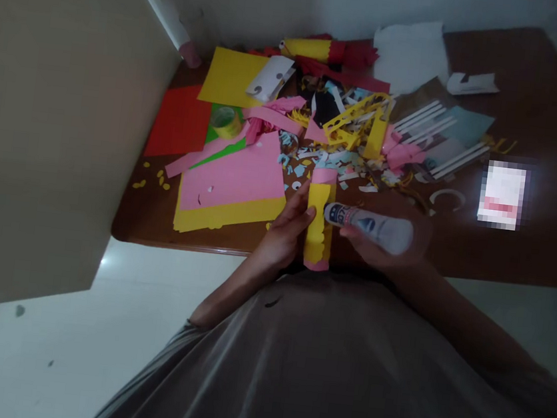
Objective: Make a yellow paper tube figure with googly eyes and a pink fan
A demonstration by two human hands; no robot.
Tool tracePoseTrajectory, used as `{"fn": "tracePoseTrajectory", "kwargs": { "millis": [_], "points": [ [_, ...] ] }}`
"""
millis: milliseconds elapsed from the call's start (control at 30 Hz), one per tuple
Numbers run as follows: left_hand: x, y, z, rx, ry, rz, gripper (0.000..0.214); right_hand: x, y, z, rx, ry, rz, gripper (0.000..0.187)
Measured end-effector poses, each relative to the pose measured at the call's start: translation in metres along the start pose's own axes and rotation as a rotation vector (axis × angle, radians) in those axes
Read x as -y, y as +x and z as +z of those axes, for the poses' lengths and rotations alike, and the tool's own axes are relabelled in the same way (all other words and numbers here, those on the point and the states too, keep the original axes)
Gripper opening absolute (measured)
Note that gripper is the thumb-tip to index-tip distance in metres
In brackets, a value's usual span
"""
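Observation:
My left hand (287, 229) is closed round a paper tube (317, 220), which is wrapped in yellow paper with a scalloped edge and shows pink at both ends. In my right hand (367, 248) is a clear glue bottle (381, 231) with a dark label end, tipped so that end points at the tube's right side. Whether the bottle touches the paper I cannot tell. Just beyond my left fingers lies a googly eye (296, 185). Pink paper (237, 174) on top of yellow sheets (216, 224) lies left of my left hand.
Paper scraps (314, 156) and cut strips cover the table's middle. A finished-looking yellow and red tube (307, 49) lies at the back, near white paper (411, 56). A tape roll (225, 122) sits left, by red paper (180, 121). A blurred bright object (502, 194) is at right.

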State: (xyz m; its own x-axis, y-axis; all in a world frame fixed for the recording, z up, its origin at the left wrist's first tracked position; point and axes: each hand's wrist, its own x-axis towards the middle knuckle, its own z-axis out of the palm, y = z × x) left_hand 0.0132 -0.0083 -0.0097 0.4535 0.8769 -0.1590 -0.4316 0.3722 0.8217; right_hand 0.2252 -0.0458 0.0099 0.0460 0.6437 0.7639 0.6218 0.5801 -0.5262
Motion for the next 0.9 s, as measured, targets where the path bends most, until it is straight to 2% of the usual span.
{"fn": "tracePoseTrajectory", "kwargs": {
  "millis": [100, 267, 367, 467, 600, 767, 833, 900],
  "points": [
    [-0.001, 0.002, 0.000, -0.026, 0.012, 0.018, 0.070, 0.003, -0.007, 0.003, 0.025, 0.005, -0.082, 0.036],
    [-0.002, 0.000, 0.000, -0.006, -0.004, 0.013, 0.069, -0.005, -0.001, 0.003, -0.060, -0.028, -0.130, 0.039],
    [-0.002, -0.002, 0.001, 0.002, -0.006, -0.025, 0.069, -0.012, 0.007, -0.001, -0.028, -0.119, -0.099, 0.039],
    [-0.003, -0.002, 0.001, -0.030, -0.004, -0.034, 0.077, -0.010, 0.010, -0.002, -0.028, -0.085, -0.124, 0.039],
    [-0.003, 0.000, -0.001, -0.037, 0.010, 0.016, 0.076, 0.000, 0.003, 0.000, -0.009, 0.005, -0.175, 0.037],
    [-0.004, 0.001, -0.002, -0.103, 0.020, 0.048, 0.069, 0.006, -0.012, -0.003, 0.122, 0.043, -0.264, 0.034],
    [-0.005, 0.002, -0.002, -0.119, 0.014, 0.053, 0.072, 0.006, -0.013, -0.005, 0.112, 0.044, -0.294, 0.035],
    [-0.006, 0.002, 0.000, -0.115, 0.015, 0.054, 0.073, 0.006, -0.011, -0.005, 0.090, 0.026, -0.258, 0.034]
  ]
}}
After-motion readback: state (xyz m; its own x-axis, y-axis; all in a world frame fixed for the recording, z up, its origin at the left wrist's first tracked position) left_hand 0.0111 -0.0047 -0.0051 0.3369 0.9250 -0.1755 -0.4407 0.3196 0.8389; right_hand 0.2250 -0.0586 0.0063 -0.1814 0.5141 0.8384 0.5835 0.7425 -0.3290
